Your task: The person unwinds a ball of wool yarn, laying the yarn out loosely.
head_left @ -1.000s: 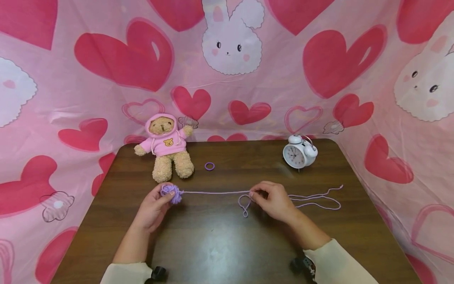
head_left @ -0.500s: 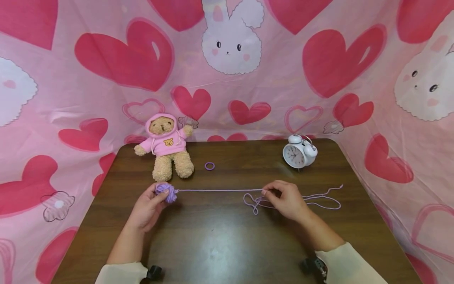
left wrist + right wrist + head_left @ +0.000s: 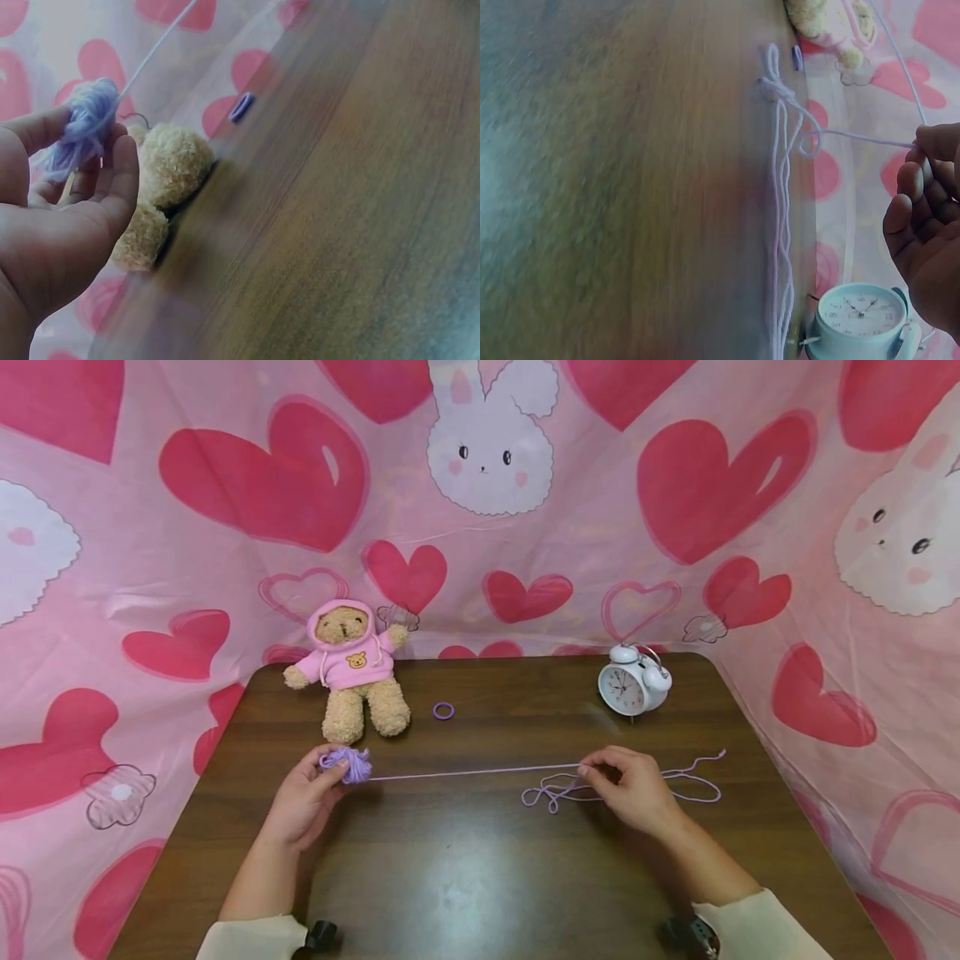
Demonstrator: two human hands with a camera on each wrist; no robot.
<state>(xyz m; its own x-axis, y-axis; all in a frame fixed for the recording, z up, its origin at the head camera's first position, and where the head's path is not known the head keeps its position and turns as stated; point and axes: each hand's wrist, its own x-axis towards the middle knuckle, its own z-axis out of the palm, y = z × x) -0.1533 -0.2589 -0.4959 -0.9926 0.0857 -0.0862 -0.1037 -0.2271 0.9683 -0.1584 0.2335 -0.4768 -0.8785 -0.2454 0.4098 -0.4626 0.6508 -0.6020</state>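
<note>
A small bundle of purple yarn (image 3: 354, 764) is pinched between the thumb and fingers of my left hand (image 3: 306, 802), in front of the bear's legs. From it a strand (image 3: 472, 772) runs nearly straight to my right hand (image 3: 633, 789), whose thumb and forefinger pinch it. Loose yarn (image 3: 552, 795) lies in loops on the table beneath and left of the right hand, and more extends beyond it to the right. The left wrist view shows the bundle (image 3: 91, 124) held at the fingertips; in the right wrist view the strand bends at the pinch of the right hand (image 3: 934, 217).
A teddy bear (image 3: 356, 668) in a pink hoodie sits at the back left of the brown table (image 3: 465, 852). To its right lies a purple ring (image 3: 443, 712). A white alarm clock (image 3: 630, 683) stands at the back right. Pink heart-patterned cloth hangs behind.
My right hand has moved right, drawing out a longer strand and shifting the loose loops rightward. My left hand has moved slightly left with the bundle, which has turned a little.
</note>
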